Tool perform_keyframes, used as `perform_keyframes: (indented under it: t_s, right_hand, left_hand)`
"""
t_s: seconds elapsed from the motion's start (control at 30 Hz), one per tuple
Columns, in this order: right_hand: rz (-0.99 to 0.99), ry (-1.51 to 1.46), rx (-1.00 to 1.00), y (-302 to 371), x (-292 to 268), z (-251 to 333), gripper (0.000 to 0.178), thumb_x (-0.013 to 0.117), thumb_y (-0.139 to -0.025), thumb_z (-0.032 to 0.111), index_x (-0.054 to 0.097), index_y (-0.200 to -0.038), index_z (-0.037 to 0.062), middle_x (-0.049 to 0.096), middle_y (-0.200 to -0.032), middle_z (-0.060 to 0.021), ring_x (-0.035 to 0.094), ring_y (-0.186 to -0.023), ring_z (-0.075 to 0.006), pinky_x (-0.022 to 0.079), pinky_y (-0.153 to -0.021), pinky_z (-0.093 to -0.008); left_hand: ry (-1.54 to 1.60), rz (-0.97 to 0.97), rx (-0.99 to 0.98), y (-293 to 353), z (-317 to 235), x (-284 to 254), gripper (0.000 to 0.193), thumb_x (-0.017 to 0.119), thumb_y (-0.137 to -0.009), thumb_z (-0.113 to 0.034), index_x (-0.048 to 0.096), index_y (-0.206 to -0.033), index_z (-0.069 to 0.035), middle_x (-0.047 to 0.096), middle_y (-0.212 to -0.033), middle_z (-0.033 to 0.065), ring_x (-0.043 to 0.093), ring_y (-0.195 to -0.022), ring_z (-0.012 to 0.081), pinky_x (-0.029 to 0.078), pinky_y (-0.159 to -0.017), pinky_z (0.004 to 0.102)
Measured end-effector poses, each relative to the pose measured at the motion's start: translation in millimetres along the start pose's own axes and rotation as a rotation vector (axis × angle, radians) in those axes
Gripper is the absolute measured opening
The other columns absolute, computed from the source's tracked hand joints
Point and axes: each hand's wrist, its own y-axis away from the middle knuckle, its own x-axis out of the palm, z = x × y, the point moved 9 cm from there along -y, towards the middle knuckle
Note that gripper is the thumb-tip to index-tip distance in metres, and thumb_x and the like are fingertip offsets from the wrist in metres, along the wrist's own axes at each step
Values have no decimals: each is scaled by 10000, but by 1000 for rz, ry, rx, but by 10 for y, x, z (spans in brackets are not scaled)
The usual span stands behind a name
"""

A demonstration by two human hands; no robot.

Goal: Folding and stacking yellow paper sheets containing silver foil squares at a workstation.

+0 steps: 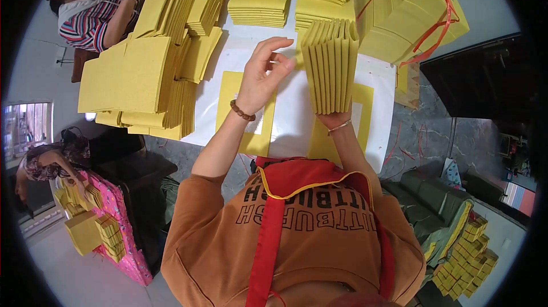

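My right hand [335, 118] grips the near end of a thick bundle of folded yellow paper envelopes [331, 67]. The bundle is raised above the white table [288, 118], its folded edges toward me and its far end fanned a little. Most of the right fingers are hidden behind it. Left of the bundle, my left hand [266, 70] is in the air with bent fingers and a gap between thumb and forefinger, and I see nothing in it. Beneath it lies a flat yellow sheet with a white middle [231, 113]; a similar yellow sheet [365, 101] is partly covered by my right forearm.
Tall piles of yellow envelopes [125, 75] fill the table's left side. More stacks [260, 10] stand at the back, beside a big bundle tied with red string [399, 15]. Another person [94, 4] works at the far left. Small yellow bundles [465, 261] are heaped at the lower right.
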Motion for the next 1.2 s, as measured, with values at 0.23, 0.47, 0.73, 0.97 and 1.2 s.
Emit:
perform_keyframes:
  t_s: [0.23, 0.47, 0.73, 0.97, 1.2]
  right_hand:
    - [59, 14, 15, 26, 103, -61, 421, 403, -904, 371, 488, -1230, 119, 530, -1224, -51, 546, -1073, -203, 474, -879, -362]
    - [179, -149, 154, 6, 120, -213, 529, 358, -882, 438, 420, -1293, 112, 464, -1295, -64, 490, -1143, -221, 413, -951, -379]
    - [7, 21, 152, -11, 102, -386, 428, 411, -896, 383, 491, -1226, 123, 546, -1202, -22, 549, -1063, -172, 480, -861, -328]
    - [20, 14, 195, 8, 180, -495, 437, 396, -902, 392, 481, -1234, 120, 538, -1210, -29, 542, -1072, -177, 476, -868, -331]
    - [-52, 87, 179, 2, 43, -461, 473, 364, -906, 398, 451, -1258, 94, 511, -1239, -57, 519, -1105, -208, 452, -905, -349]
  left_hand:
    - [-88, -123, 170, -75, -179, 164, 315, 619, -772, -89, 555, -1080, -69, 483, -1148, 61, 524, -728, 72, 413, -600, 198]
    - [-246, -155, 197, -24, -253, 168, 324, 627, -733, -71, 562, -1050, -63, 500, -1119, 66, 498, -715, 85, 410, -569, 210]
    - [-444, -267, 215, 108, -252, 49, 364, 649, -739, -119, 553, -1087, -74, 495, -1158, 82, 520, -872, 121, 422, -604, 212]
    - [-520, -381, 295, 212, -322, -37, 349, 657, -729, -162, 562, -1052, -72, 528, -1107, 77, 523, -883, 145, 407, -608, 238]
    - [-504, -425, 212, 219, -320, -86, 295, 655, -722, -182, 563, -962, -37, 557, -1023, 113, 556, -926, 270, 442, -781, 335]
